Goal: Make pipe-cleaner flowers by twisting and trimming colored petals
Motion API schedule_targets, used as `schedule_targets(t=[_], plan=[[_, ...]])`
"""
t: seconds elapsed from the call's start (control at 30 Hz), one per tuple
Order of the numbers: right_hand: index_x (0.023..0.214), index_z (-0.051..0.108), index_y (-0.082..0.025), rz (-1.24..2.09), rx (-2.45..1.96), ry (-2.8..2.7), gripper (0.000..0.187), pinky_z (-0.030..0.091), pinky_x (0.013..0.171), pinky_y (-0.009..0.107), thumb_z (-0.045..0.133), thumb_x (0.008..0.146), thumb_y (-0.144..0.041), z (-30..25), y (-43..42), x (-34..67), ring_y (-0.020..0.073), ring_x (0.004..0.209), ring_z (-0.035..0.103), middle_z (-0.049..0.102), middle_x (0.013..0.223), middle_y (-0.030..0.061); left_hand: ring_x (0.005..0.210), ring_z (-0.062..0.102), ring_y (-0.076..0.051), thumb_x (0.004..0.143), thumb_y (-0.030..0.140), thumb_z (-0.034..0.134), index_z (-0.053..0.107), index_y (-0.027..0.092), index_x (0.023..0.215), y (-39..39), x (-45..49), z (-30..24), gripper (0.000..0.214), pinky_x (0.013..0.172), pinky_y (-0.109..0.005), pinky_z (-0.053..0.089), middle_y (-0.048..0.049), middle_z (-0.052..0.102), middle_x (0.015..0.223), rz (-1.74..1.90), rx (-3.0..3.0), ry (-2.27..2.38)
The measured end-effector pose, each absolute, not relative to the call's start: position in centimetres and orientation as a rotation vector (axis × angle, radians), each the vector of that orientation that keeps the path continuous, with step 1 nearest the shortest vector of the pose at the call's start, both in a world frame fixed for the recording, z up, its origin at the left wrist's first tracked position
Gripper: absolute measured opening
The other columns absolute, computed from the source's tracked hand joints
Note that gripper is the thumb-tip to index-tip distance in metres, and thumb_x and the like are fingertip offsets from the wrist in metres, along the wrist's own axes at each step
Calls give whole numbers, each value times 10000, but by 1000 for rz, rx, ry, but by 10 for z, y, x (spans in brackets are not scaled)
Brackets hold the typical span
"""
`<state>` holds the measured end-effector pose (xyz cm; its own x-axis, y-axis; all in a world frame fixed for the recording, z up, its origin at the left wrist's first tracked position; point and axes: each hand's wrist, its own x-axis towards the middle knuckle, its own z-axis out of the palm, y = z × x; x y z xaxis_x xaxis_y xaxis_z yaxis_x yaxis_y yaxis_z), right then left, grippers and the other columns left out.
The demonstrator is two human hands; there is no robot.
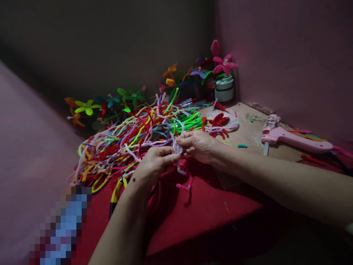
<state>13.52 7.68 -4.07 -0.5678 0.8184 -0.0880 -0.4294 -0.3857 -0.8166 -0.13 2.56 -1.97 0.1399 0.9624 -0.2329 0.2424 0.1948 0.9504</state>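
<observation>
Between my fingertips is a pale lilac pipe cleaner (178,148), bent into a small bunched shape with loose ends above and below. My left hand (154,162) pinches it from the left side. From the right, my right hand (197,145) grips the same piece with thumb and fingers closed. Just beyond both hands spreads a large heap of many-coloured pipe cleaners (132,136), with a bundle of green ones (190,121) at its right. A pink pipe cleaner (189,180) lies curled on the red cloth below my hands.
A pink glue gun (298,138) rests on the wooden board (252,132) at right, near red petal pieces (219,121). Yellow-handled pliers (116,193) lie by my left forearm. Finished fuzzy flowers (224,65) and a pale lidded cup (224,90) stand against the walls. Red cloth (204,213) covers the front.
</observation>
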Motion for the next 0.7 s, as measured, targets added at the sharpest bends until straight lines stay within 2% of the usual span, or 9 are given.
schedule_targets(t=[0.13, 0.3, 0.43, 0.57, 0.7], plan=[[541, 476, -124, 1953, -644, -940, 188, 264, 369, 187, 549, 709, -83, -38, 73, 134, 56, 385, 391, 474, 450, -18, 392, 262, -31, 616, 299, 667, 601, 118, 630, 23, 3, -14, 193, 402, -194, 169, 48, 391, 469, 806, 1352, 1323], [617, 527, -122, 1757, -506, -1097, 140, 346, 413, 197, 647, 653, -183, -43, 76, 134, 60, 426, 437, 516, 516, -23, 384, 283, -29, 633, 294, 640, 536, 122, 531, 19, 6, -11, 226, 387, -182, 181, 51, 384, 432, 884, 1412, 1433], [646, 524, -129, 1811, -525, -1160, 200, 361, 427, 196, 647, 674, -284, -45, 76, 136, 54, 435, 436, 509, 535, -23, 375, 296, -29, 674, 304, 611, 529, 123, 530, 18, 5, -10, 246, 376, -180, 193, 44, 410, 421, 989, 1451, 1474], [598, 508, -128, 1804, -630, -1179, 154, 341, 405, 184, 622, 666, -207, -41, 71, 136, 43, 417, 413, 511, 527, -14, 357, 350, -40, 663, 275, 615, 549, 126, 543, 18, 8, -8, 202, 363, -180, 235, 36, 457, 410, 1075, 1453, 1542], [620, 520, -138, 1739, -686, -1210, 72, 359, 417, 185, 588, 643, -141, -40, 66, 136, 58, 433, 453, 511, 523, -21, 360, 416, -58, 653, 255, 622, 588, 131, 626, 18, 11, -9, 131, 359, -175, 281, 32, 507, 431, 1145, 1425, 1610]])
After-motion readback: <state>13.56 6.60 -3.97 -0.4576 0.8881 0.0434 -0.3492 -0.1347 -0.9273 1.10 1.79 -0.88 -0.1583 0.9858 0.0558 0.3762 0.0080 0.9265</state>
